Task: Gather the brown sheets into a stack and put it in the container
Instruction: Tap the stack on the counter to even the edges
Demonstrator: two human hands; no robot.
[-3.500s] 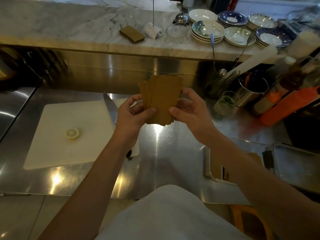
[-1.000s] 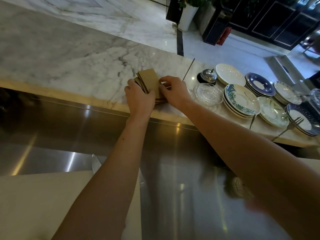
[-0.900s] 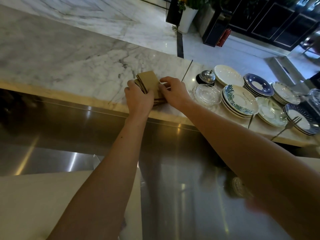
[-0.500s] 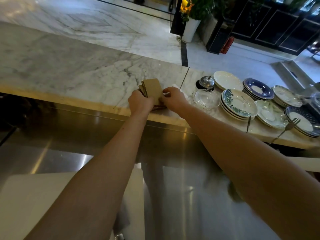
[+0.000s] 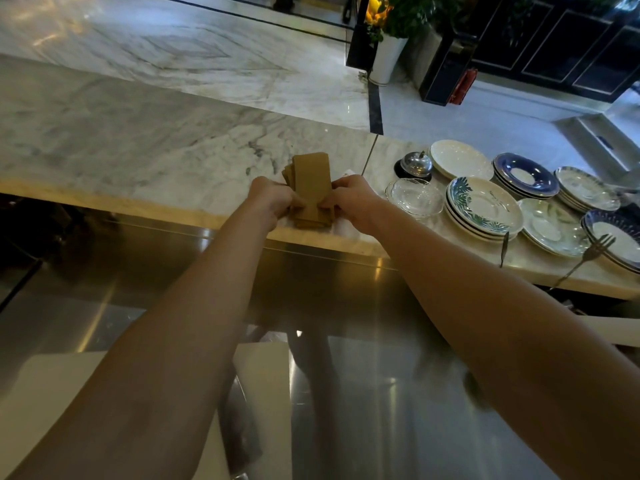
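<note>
A stack of brown sheets (image 5: 310,178) stands tilted on the marble counter (image 5: 145,147), near its front edge. My left hand (image 5: 272,199) grips the stack's left side and my right hand (image 5: 351,199) grips its right side, thumbs pressed on the lower front. The sheets on the left are slightly fanned out. A bit of white paper (image 5: 348,173) shows behind my right hand. No container is in view.
Right of the sheets are a glass dish (image 5: 414,197), a service bell (image 5: 414,164) and several stacks of plates (image 5: 485,206) with a fork (image 5: 588,252). Below the counter is a steel worktop (image 5: 363,393) with a white cutting board (image 5: 52,393) and a knife (image 5: 239,420).
Earlier I held the fanned sheets over the steel worktop; now they are on the marble counter. In the last second both hands have squeezed them into a tighter, more upright stack.
</note>
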